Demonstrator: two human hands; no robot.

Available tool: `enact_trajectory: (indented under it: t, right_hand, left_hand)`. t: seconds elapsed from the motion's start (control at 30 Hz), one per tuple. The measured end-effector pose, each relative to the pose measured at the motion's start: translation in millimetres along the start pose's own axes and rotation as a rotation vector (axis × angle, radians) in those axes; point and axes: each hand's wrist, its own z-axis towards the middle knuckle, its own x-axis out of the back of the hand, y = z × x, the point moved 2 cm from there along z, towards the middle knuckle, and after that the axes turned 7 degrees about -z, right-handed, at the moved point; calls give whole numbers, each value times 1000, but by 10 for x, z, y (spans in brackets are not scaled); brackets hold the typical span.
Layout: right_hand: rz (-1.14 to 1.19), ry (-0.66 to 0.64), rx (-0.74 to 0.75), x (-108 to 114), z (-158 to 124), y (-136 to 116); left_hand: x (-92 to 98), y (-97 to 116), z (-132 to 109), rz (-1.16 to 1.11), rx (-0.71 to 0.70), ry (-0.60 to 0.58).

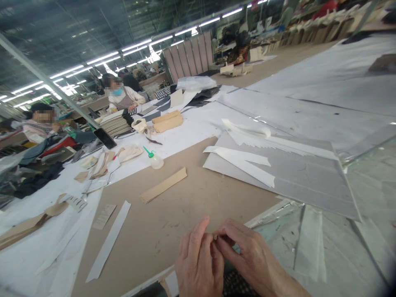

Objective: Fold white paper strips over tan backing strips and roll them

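At the near edge of the brown board (198,198), my left hand (199,258) and my right hand (250,247) meet with their fingertips together. A tiny tan bit (215,237) shows between the fingertips; the rest of what they pinch is hidden. The right thumb and index finger press together, while one left finger points up and the others curl. Below my left hand, a tan and white piece (170,284) sticks out at the board's edge. Ahead on the board lies a folded tan strip (163,185), and a white strip (109,241) lies to the left.
A squeeze bottle with a green nozzle (155,160) stands beyond the tan strip. White strips (241,161) lie on a grey board (297,177) at right, beside a clear plastic-covered surface (368,185). A phone (105,138) leans at left. Other people (123,97) sit farther back.
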Motion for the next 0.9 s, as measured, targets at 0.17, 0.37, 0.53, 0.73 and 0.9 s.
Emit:
enact_trajectory:
  t: [0.17, 0.37, 0.53, 0.73, 0.9]
  right_hand:
    - [117, -48, -25, 24, 19, 8]
    - [103, -37, -42, 6, 13, 46]
    - [77, 23, -68, -16, 12, 45]
    - [76, 77, -121, -44, 12, 44]
    - [214, 59, -207, -57, 40, 109]
  left_hand:
    - [9, 42, 31, -59, 71, 43]
    - [-18, 87, 40, -83, 116, 66]
    - [-37, 114, 52, -68, 71, 135]
    - [-86, 110, 51, -48, 0, 182]
    - [-130, 53, 36, -52, 18, 164]
